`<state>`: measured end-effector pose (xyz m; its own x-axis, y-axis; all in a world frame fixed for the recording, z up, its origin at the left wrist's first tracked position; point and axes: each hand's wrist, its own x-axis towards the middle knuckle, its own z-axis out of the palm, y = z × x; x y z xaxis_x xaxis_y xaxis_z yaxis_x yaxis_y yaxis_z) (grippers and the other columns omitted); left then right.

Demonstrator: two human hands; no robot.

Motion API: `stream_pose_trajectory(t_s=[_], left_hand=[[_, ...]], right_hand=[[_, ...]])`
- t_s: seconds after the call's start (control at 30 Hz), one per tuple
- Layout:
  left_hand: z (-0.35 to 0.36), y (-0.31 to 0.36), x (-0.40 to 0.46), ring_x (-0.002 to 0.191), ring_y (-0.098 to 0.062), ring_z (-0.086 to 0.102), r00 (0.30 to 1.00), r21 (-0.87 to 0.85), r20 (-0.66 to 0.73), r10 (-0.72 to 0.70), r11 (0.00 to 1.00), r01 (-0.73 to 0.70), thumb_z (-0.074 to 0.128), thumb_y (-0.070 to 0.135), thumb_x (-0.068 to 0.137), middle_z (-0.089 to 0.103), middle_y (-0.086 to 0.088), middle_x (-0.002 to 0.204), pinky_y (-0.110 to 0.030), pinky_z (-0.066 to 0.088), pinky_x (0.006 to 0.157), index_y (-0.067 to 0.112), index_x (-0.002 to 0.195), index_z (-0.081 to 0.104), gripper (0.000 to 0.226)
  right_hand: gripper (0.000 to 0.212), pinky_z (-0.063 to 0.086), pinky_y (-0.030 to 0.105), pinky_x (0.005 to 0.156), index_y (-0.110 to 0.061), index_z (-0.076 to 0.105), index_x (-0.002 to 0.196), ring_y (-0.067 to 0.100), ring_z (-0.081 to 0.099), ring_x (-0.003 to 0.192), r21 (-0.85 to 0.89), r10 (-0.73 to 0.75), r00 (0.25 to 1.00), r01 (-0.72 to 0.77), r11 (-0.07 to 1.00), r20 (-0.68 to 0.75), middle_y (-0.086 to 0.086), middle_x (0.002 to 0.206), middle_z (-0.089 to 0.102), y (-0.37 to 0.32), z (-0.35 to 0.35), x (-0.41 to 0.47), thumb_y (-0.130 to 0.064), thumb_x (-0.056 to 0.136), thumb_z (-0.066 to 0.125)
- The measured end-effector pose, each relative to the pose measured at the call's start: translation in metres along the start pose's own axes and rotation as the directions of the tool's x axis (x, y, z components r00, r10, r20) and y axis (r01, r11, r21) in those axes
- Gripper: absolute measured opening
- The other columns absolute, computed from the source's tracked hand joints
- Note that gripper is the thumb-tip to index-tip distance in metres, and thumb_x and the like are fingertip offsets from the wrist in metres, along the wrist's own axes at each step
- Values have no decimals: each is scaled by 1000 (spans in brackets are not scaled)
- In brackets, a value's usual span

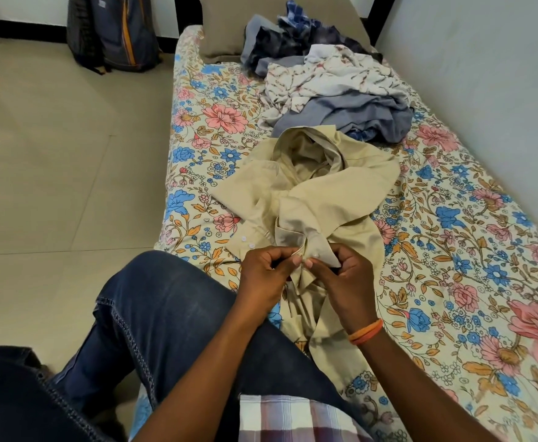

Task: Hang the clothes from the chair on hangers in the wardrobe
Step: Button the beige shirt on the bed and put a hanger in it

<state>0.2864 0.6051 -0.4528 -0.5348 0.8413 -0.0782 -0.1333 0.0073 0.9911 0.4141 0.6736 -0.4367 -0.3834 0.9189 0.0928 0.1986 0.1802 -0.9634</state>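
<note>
Loosely crumpled beige shirt (312, 193), both hands pinching placket

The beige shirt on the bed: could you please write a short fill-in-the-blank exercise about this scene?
1. Both hands, left hand and right hand, pinch the ____ shirt.
2. The shirt lies on a bedsheet printed with ____.
3. The orange bands sit on the ____ wrist.
4. A backpack stands on the ____.

Missing words: beige; flowers; right; floor

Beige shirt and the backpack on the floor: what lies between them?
In the head view, a strip of floral bedsheet, then bare floor tiles, separates the beige shirt from the backpack.
</note>
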Motion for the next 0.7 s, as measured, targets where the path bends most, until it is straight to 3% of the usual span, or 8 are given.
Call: stream_pose_trajectory(t_s=[0.13,0.2,0.27,0.33,0.43,0.53,0.63,0.7], left_hand=[[-1,-3,1,80,-10,72,999,66,35,-39,997,37,69,4,89,77,2,82,-33,58,79,22,87,77,20],[0,-5,2,81,-12,72,998,130,47,-52,990,46,69,7,90,77,1,82,-35,58,79,18,87,77,14],[1,-8,3,78,-11,70,998,210,47,-52,977,41,68,10,90,76,0,81,-37,56,78,13,87,77,9],[1,-10,4,76,-15,69,998,256,40,-46,966,34,67,12,91,74,-1,80,-40,55,78,12,86,76,10],[0,-10,4,79,-12,70,998,288,58,-35,958,17,66,12,92,75,3,82,-34,56,78,18,83,75,14],[0,-9,3,76,-5,70,998,269,48,-36,963,22,72,11,88,75,6,79,-25,56,73,22,83,76,14],[0,-5,3,68,-13,70,991,67,1,-135,989,135,79,9,81,75,-6,76,-26,56,63,11,85,75,6],[0,-3,3,61,-12,67,977,-36,10,-212,977,212,79,6,81,73,-8,72,-21,51,55,7,83,74,6]], right_hand=[[47,55,23,70,-28,59,106,12,70,86,-41,2,1000,-3,999,-27,-9,93,72,3,2,-2,-9,72,87],[70,53,20,76,-28,46,125,8,63,98,-121,-120,991,112,986,-60,-18,107,62,4,1,-4,-10,71,88],[79,48,16,86,-26,41,139,5,52,107,-288,-307,952,292,912,-7,-6,118,53,7,-1,-5,-8,75,85],[68,49,13,84,-25,49,138,0,46,105,-476,-438,894,427,769,94,4,126,44,8,-3,-6,-6,80,80],[42,57,34,67,-24,68,118,18,57,99,-636,-507,843,494,593,181,7,131,42,12,-3,-5,-7,82,79],[30,50,41,69,-21,75,100,29,57,97,-713,-554,802,522,468,224,12,123,53,16,-8,-1,-7,75,84],[19,46,44,74,-18,76,85,31,57,95,-734,-632,747,546,404,208,14,113,58,19,-12,1,-5,74,85],[16,46,43,75,-16,76,85,30,55,95,-717,-620,749,564,409,235,14,114,58,23,-11,2,-5,76,83]])
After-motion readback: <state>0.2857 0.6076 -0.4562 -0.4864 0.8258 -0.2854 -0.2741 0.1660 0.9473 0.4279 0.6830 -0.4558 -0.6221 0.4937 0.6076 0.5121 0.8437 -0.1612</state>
